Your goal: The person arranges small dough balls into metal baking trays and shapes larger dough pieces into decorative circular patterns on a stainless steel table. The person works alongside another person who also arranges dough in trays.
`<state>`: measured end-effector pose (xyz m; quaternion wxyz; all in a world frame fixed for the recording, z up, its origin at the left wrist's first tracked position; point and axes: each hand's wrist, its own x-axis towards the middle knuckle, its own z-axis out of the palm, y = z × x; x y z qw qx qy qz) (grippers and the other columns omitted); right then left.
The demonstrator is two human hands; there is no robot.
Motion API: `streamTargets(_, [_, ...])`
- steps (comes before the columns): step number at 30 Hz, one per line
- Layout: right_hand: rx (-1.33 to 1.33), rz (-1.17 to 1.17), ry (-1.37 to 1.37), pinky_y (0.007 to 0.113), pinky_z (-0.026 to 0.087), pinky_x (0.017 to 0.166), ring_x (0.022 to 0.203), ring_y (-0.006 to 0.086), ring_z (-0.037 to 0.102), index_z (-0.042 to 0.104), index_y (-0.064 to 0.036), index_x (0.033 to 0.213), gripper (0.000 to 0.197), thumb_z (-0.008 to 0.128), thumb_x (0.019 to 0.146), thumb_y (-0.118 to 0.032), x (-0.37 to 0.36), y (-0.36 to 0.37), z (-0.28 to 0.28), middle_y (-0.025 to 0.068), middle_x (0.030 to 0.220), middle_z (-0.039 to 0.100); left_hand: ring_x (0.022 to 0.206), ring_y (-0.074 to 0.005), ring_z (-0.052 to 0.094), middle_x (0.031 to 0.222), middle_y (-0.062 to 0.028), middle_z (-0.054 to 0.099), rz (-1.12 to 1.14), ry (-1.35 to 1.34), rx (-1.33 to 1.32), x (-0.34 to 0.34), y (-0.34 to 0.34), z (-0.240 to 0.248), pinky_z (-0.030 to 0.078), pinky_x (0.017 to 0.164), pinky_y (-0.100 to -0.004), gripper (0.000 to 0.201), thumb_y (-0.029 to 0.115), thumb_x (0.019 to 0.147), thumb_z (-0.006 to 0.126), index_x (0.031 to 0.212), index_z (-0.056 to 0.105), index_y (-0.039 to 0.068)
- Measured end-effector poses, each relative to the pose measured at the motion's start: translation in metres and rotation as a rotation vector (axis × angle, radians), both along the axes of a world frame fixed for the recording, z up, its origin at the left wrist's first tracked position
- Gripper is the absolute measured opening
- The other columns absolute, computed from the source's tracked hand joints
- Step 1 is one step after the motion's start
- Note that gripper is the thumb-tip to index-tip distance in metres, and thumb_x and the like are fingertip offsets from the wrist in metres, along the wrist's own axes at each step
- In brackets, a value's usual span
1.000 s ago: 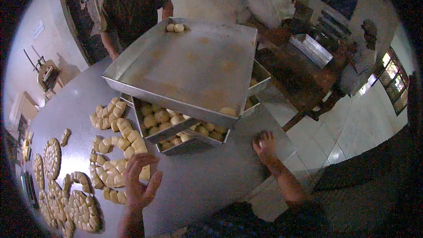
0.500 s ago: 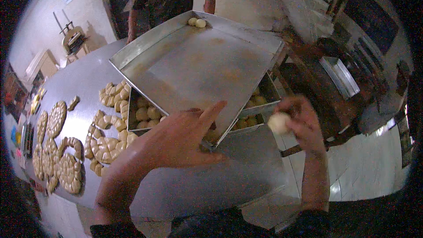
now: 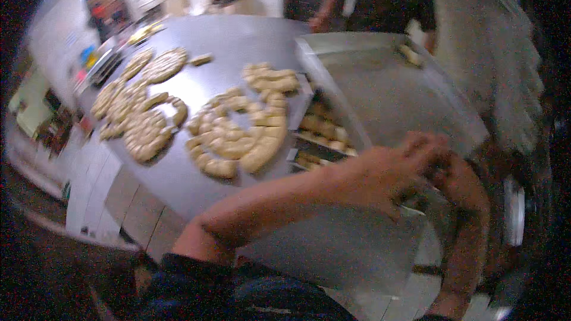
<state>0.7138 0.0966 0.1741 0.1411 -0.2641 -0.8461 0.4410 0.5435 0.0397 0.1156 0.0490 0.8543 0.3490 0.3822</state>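
Far to the left of the top tray (image 3: pixel 386 92), a cluster of pale dough pieces (image 3: pixel 147 137) lies on the metal bench (image 3: pixel 262 30), arranged in rounds and curves. Also far left of the top tray is a small yellow thing (image 3: pixel 143 34), which is too blurred to be named. Less far to the left of the top tray, one short dough strip (image 3: pixel 201 59) lies alone. Nearer to the left side of the top tray, there is a second dough group (image 3: pixel 264 122), whose pieces form thick curved rows.

Just at the left of the top tray, and partly under it, lower trays (image 3: pixel 330 153) show, with rounded dough balls (image 3: pixel 324 123) inside. The top tray itself is wide and shallow, and much of its floor is bare. Beyond its far edge stands another person (image 3: pixel 389 0) in a dark shirt. In front of the near part of the top tray is the left hand (image 3: pixel 383 172), with its fingers bent toward the right. In the far right corner of the top tray sits some pale dough (image 3: pixel 410 54), rather smeared by blur.

At the near right of the top tray, the right hand (image 3: pixel 458 175) meets the left hand, and their fingers come together. Whether either grip is clenched, or has something inside, it is not possible to tell, because the fingers are blurred and overlap.
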Motion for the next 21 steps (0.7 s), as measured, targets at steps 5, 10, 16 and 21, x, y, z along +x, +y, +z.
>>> streamTargets(5, [-0.106, -0.567, 0.668, 0.036, 0.040, 0.093, 0.108, 0.0225, 0.050, 0.044, -0.0034, 0.123, 0.045, 0.055, 0.085, -0.022, 0.073, -0.027, -0.079, 0.0113, 0.118, 0.052, 0.101, -0.0343, 0.048, 0.115, -0.0172, 0.045, 0.102, -0.165, 0.212, -0.053, -0.066, -0.009, 0.041, 0.087, -0.0414, 0.052, 0.023, 0.069, 0.069, 0.113, 0.050, 0.003])
streamTargets(10, [-0.525, 0.245, -0.180, 0.035, 0.038, 0.094, 0.109, 0.0242, 0.049, 0.044, -0.0057, 0.124, 0.047, 0.059, 0.081, -0.020, -0.048, -0.134, -0.095, 0.0146, 0.112, 0.055, 0.093, -0.0302, 0.053, 0.095, -0.0119, 0.057, 0.563, -0.275, -0.098, -0.203, -0.120, -0.097, 0.042, 0.083, -0.0386, 0.029, 0.016, 0.073, 0.067, 0.099, 0.059, 0.005])
streamTargets(16, [0.194, 0.074, -0.349, 0.044, 0.029, 0.099, 0.120, 0.0311, 0.038, 0.046, -0.0088, 0.123, 0.051, 0.063, 0.077, -0.023, -0.162, -0.168, -0.210, 0.0166, 0.123, 0.046, 0.085, -0.0295, 0.060, 0.088, -0.0137, 0.064, 1.263, -0.277, -0.254, -0.434, -0.142, -0.143, 0.046, 0.077, -0.0363, 0.014, 0.013, 0.076, 0.062, 0.088, 0.066, 0.005])
streamTargets(21, [0.710, -0.153, -0.457, 0.049, 0.020, 0.102, 0.128, 0.0369, 0.022, 0.049, -0.0091, 0.120, 0.049, 0.063, 0.077, -0.028, -0.220, -0.187, -0.240, 0.0125, 0.137, 0.032, 0.083, -0.0315, 0.061, 0.088, -0.0156, 0.064, 1.520, -0.202, -0.358, -0.589, -0.095, -0.173, 0.047, 0.077, -0.0400, 0.030, 0.031, 0.083, 0.052, 0.091, 0.066, 0.005])
